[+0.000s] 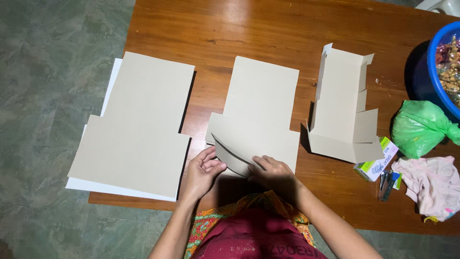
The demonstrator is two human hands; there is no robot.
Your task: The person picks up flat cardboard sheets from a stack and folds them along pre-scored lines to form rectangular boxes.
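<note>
A flat grey cardboard box blank [261,103] lies in the middle of the wooden table [268,29]. Its near flap [232,156] is bent upward and curved. My left hand [203,170] grips the flap's left edge between thumb and fingers. Pressing down on the flap's right part near the fold is my right hand [270,169]. To the left sits a stack of the same flat blanks [139,127]. To the right stands a partly folded box [342,108] with its side walls raised.
A blue basin [443,67] with wrapped items sits at the far right, a green plastic bag [421,127] below it. A small staple box [376,163], a stapler [387,184] and a pink cloth [433,184] lie near the right front edge. Green tiled floor lies to the left.
</note>
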